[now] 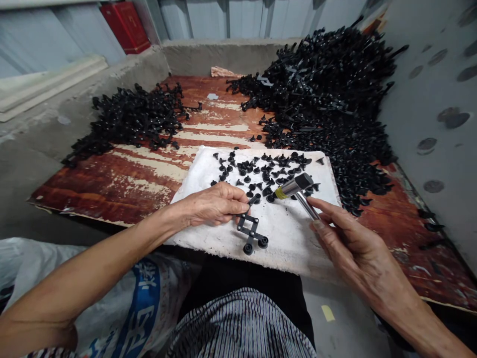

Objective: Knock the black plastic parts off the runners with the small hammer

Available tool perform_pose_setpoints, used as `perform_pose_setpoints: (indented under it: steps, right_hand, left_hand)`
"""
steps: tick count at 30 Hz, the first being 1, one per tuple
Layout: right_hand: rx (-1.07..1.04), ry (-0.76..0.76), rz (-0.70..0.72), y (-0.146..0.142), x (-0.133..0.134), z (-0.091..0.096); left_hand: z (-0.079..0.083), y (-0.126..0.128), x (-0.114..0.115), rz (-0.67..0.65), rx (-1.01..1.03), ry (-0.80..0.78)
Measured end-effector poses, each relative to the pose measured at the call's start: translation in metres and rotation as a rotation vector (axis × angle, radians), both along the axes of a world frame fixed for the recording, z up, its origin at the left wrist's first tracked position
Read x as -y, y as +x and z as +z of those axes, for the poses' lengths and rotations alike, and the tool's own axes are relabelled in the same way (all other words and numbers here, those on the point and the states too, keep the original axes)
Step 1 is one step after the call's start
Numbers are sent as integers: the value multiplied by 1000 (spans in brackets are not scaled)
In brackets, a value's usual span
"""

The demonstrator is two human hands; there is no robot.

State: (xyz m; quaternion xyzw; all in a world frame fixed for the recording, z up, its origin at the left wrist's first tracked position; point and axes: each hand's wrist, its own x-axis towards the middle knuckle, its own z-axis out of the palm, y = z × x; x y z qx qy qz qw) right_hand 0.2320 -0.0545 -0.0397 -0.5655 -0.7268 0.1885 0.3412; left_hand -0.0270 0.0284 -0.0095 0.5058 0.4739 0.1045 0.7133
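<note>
left hand (214,205) nearest the work: fingers closed narrow, tips pinching the far end of a black plastic runner frame (252,229). frame sits just right of that hand, over a white padded sheet (294,243); long axis runs near to far, slightly tilted, with round-headed studs at the near end. right hand (354,243) lies farther from the frame, on the right, curled narrow around the steel handle of a small hammer (296,186). hammer head is angled far and left, just beyond the frame, above loose black plastic pieces (261,174); contact with them cannot be told. sheet rests on a worn red-brown wooden board (122,186). 2 heaps of black runners lie beyond: 1 far left (130,117), 1 far right (328,84).
</note>
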Motion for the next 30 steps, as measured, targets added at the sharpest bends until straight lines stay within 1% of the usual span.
perform_pose_setpoints:
  steps: [5,8,11,15,17,19,21,23,25,26,28,30]
  right_hand:
    - [-1,10,15,-2,1,-2]
    - [14,72,55,-5,0,-3]
    - [34,156,109,-11,-1,-1]
    - [73,222,181,-21,-3,10]
    - [67,244,185,-25,-3,18]
    - [60,274,161,-28,-3,23]
    - [108,276,162,-29,-3,24]
    - [185,243,200,-29,-2,23]
    - [197,206,233,-29,-1,23]
    - [169,214,217,-30,0,24]
    - [82,280,128,-31,2,27]
    - [82,297,110,-30,2,27]
  left_hand:
    - [0,1,0,8,-62,27]
    - [0,2,0,-4,-86,86]
    - [2,3,-3,-16,-146,112]
    - [6,4,-6,-70,-236,177]
    - [5,3,-8,-104,-261,221]
    - [4,2,-8,-121,-266,250]
    - [2,1,-9,-126,-260,262]
    - [1,1,-9,-130,-258,266]
    - [1,0,-10,-136,-260,264]
    - [0,0,-10,-140,-260,264]
    - [0,-1,-10,-147,-255,270]
    - [-1,-2,-11,-150,-243,282]
